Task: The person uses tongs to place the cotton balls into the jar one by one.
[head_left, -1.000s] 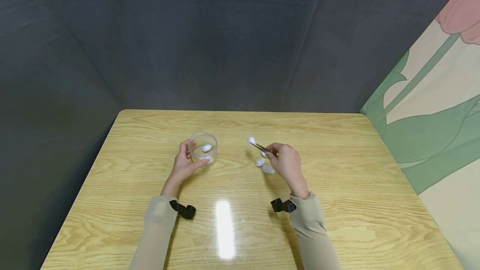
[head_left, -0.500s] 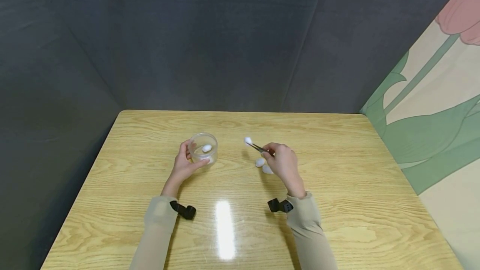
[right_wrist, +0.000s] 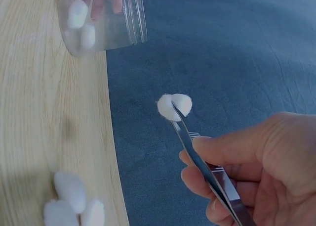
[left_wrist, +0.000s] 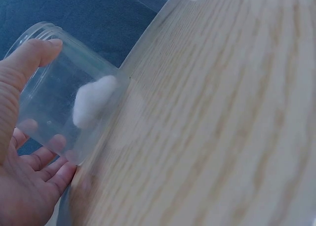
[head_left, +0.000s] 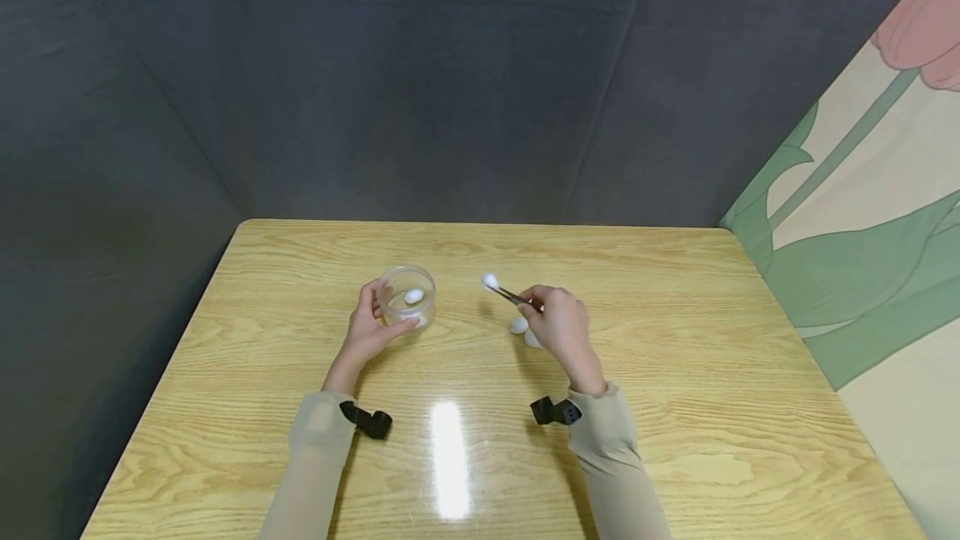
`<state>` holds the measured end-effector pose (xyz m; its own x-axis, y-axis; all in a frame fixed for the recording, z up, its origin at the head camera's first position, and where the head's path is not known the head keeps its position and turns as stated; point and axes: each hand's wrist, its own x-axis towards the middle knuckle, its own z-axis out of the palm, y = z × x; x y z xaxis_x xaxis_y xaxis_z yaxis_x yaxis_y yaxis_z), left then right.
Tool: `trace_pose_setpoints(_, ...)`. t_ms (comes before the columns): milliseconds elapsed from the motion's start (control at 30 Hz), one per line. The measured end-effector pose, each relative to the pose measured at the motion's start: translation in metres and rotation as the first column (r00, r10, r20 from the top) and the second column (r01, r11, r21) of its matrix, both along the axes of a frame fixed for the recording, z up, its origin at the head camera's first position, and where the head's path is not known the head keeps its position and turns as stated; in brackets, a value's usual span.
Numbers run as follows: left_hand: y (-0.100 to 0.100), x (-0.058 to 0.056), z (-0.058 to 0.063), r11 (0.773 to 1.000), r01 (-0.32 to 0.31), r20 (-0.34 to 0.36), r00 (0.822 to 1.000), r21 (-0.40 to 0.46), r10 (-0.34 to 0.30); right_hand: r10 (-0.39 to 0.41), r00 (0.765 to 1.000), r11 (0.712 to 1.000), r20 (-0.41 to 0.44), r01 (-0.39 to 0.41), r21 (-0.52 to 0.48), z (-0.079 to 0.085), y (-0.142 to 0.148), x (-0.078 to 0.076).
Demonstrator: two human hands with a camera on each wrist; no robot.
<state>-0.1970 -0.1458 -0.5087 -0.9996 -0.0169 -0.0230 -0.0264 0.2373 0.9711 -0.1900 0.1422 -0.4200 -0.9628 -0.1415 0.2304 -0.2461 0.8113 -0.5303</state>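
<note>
My left hand grips a clear plastic jar by its side, thumb near the rim and fingers around the far wall. The jar stands on the table with its top uncovered. Cotton balls lie in its bottom. To the right, my right hand pinches a pair of metal tweezers between thumb and fingers. Their tips squeeze a white cotton ball, held above the table between the jar and the loose cotton balls.
Several loose cotton balls lie on the wooden table below my right hand, partly hidden by it in the head view. A dark curtain hangs behind the table, and a flower-patterned cloth is at the right.
My right hand has moved slightly left with the tweezers and cotton ball, closer to the jar. My left hand and the jar have stayed in place.
</note>
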Motion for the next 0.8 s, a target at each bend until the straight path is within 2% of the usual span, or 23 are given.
trace_pose_setpoints(500,0.0,-0.001,-0.002,1.0,0.005,-0.003,1.0,0.012,-0.005,0.037,0.999,0.999,-0.02,-0.037,-0.004,0.003,-0.009,0.0)
trace_pose_setpoints(800,-0.001,-0.002,-0.003,1.0,0.009,0.002,1.0,0.018,-0.009,0.053,0.999,0.999,-0.003,-0.053,-0.005,0.002,-0.014,0.001)
